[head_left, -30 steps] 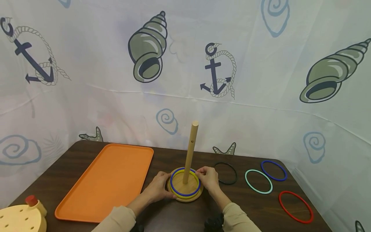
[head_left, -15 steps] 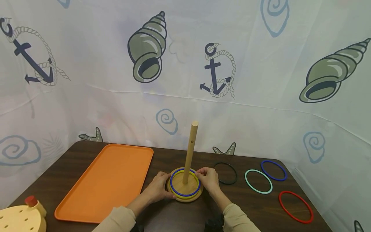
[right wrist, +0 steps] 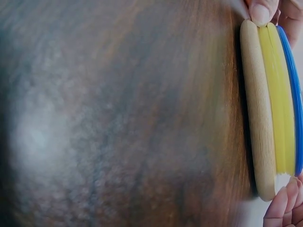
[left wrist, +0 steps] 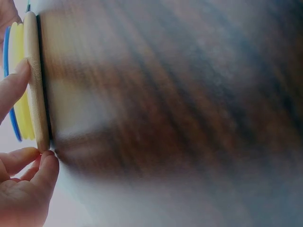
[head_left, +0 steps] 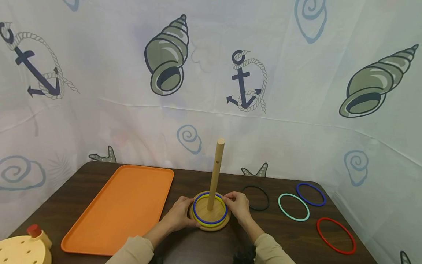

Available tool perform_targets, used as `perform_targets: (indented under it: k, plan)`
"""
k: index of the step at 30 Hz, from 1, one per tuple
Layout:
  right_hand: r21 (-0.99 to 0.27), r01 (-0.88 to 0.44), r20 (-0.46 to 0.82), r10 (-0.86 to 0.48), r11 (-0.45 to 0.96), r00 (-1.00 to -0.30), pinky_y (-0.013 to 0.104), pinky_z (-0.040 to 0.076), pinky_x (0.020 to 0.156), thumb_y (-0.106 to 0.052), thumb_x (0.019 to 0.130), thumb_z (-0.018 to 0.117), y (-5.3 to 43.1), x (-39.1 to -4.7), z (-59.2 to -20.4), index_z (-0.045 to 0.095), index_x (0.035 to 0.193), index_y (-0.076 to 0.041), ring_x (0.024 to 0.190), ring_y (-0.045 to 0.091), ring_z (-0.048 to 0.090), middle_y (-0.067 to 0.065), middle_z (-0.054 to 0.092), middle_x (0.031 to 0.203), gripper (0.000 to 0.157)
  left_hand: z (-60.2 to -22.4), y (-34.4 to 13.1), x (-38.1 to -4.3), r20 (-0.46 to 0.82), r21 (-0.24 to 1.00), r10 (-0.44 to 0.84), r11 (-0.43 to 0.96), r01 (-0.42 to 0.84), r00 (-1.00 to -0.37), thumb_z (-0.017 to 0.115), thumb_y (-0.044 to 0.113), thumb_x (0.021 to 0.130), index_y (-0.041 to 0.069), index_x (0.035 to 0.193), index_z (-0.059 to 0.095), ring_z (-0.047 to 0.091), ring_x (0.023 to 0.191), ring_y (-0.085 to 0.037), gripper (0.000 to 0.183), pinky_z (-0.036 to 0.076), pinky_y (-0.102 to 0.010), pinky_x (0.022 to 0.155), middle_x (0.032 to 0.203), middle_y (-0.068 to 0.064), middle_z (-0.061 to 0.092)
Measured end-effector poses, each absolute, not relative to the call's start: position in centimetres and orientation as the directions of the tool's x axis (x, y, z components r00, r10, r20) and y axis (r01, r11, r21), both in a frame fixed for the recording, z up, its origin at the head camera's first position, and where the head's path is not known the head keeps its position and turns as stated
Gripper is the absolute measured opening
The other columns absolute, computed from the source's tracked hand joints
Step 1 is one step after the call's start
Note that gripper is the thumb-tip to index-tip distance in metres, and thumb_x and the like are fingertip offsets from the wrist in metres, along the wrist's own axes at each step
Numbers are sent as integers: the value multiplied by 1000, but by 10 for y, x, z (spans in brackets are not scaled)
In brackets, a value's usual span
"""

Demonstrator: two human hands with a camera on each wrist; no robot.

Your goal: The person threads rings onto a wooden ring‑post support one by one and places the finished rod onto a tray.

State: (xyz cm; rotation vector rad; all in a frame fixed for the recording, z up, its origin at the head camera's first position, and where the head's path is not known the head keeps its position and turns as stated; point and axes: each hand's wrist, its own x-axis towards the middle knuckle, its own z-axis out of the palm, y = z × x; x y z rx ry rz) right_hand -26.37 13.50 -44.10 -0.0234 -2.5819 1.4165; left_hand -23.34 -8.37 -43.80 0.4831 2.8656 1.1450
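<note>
A wooden ring-toss stand, with an upright peg (head_left: 216, 172) and a round base (head_left: 214, 228), stands on the table. Several yellow rings (right wrist: 278, 99) lie stacked on the base around the peg, with a blue ring (head_left: 207, 223) on top. My left hand (head_left: 176, 214) grips the left side of the base, thumb at its front edge; the left wrist view shows that thumb against the wooden rim. My right hand (head_left: 238, 206) pinches the blue ring at its right side, fingertips close to the yellow rings too.
An orange tray (head_left: 122, 209) lies to the left. On the right are a black ring (head_left: 263, 209), a mint ring (head_left: 304, 219), another blue ring (head_left: 321, 204) and a red ring (head_left: 344, 252). A cream pegboard (head_left: 19, 253) with a red-topped peg (head_left: 34, 230) sits at front left.
Both hands stay in place on the stand and rings. The head view shifts only very slightly.
</note>
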Motion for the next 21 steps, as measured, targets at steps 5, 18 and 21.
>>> perform_targets:
  k: [5,18,21]
  plan:
    - [-872,-63,130,104,486,-986,24,51,55,-11,85,68,136,-262,-441,70,83,1,60,8,57,6,66,72,13,-439,-83,-234,102,672,293,685,283,-951,89,22,60,-8,127,52,50,107,-31,83,43,-49,92,116,-15,50]
    - [-898,-52,120,129,438,-984,26,55,60,-11,87,66,149,-263,-440,70,88,3,63,11,60,5,65,74,15,-441,-83,-236,109,674,298,679,291,-948,90,22,60,-9,126,52,50,105,-30,83,43,-48,92,113,-15,51]
    - [-900,-57,128,137,431,-982,26,55,59,-12,87,67,154,-263,-440,70,88,4,63,11,61,6,66,75,16,-440,-83,-236,102,675,301,679,288,-948,90,23,59,-9,127,52,50,105,-31,84,43,-48,92,113,-15,51]
